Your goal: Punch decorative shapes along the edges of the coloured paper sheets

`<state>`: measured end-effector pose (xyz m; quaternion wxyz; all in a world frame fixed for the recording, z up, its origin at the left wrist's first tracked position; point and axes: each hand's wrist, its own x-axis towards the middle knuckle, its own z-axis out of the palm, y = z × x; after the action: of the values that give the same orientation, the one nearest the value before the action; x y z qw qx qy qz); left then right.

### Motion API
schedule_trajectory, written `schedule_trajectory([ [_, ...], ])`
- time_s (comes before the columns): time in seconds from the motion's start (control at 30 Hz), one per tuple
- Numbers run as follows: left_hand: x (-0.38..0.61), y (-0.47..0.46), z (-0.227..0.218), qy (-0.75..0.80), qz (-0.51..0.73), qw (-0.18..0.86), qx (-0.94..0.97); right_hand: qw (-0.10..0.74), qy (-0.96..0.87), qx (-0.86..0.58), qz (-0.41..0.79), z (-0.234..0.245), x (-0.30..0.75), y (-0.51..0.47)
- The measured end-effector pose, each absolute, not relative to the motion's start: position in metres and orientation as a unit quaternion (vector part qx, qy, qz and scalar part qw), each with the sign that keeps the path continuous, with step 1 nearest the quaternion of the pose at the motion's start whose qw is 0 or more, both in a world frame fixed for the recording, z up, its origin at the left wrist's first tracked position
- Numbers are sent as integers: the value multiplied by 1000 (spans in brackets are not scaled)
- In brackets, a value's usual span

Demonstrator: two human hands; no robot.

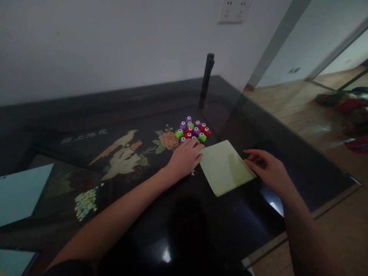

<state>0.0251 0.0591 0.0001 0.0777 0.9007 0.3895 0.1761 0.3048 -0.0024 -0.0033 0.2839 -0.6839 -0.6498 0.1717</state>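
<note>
A pale green sheet of paper (224, 166) lies flat on the dark glass table (201, 230). My left hand (185, 157) rests beside the sheet's left edge, fingers curled down over the nearest of several small round punches (193, 129) in purple, red and green. What the fingers hold, if anything, is hidden. My right hand (267, 168) lies at the sheet's right edge, fingers loosely bent and apart, touching or nearly touching the paper, with nothing in it.
A dark upright post (207, 80) stands behind the punches. A heap of tiny paper cut-outs (85, 202) lies at the left. Light blue sheets (21, 191) sit at the far left edge. The table's right edge borders a wooden floor (316, 126).
</note>
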Motion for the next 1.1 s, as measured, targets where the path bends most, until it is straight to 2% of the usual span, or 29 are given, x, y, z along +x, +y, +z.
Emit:
schedule_trajectory([
  [0.1,19,44,5,337,157,108,922,281,-651,-680,188,3,302,4],
  [0.4,18,24,-1,249,108,144,952,173,-707,-655,202,12,292,23],
  [0.8,25,24,-8,251,114,156,949,174,-692,-674,192,7,289,14],
  [1.1,20,32,4,264,127,197,936,193,-743,-630,116,12,296,-5],
])
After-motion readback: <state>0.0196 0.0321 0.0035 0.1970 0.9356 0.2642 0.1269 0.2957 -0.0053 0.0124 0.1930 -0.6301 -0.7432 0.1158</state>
